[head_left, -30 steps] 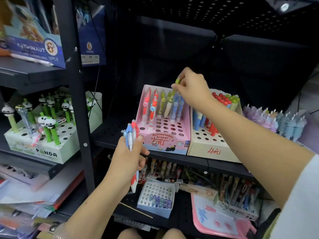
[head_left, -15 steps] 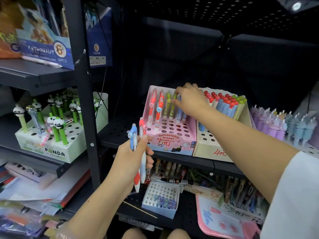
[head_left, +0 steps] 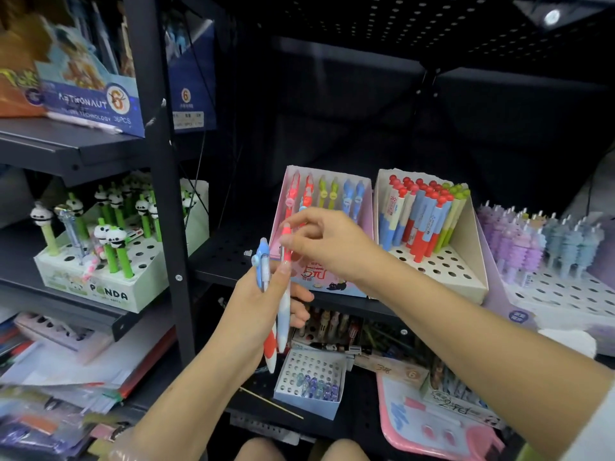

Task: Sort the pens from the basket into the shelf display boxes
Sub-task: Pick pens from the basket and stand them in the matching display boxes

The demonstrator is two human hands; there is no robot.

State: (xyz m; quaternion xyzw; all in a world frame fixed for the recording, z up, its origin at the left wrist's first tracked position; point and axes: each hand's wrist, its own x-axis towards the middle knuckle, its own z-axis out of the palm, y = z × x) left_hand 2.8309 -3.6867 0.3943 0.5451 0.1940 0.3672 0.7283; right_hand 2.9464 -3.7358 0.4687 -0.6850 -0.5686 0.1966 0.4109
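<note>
Dark metal shelving with perforated decks fills the view; the middle shelf (head_left: 229, 254) carries a row of cardboard display boxes. The pink display box (head_left: 362, 207) stands at centre with six pens upright along its back row: two red, two green, two blue. Just to its right, touching it, the cream display box (head_left: 466, 261) holds a tight cluster of red, blue and green pens at its rear, with the front holes unfilled. Further right, a lavender display box (head_left: 559, 294) carries purple and pale blue pens. On the neighbouring bay to the left, the panda box (head_left: 109, 291) holds green pens with panda heads.

The left hand (head_left: 256, 314) is raised in front of the shelf edge, fingers curled round a small bundle: a blue pen (head_left: 263, 264) and a red-and-white pen (head_left: 271, 347) are gripped upright in the fist. The right hand (head_left: 332, 244) reaches in from the right, thumb and forefinger pinched on the top of a pink pen (head_left: 285, 241) that stands in the same bundle, its lower barrel still inside the left hand's grip. Both hands are in front of the pink display box, hiding its front face in part.

On the lower shelf, a small white box (head_left: 309, 380) holds a few translucent items in its front holes. A pink tray (head_left: 432, 434) lies to its right.
</note>
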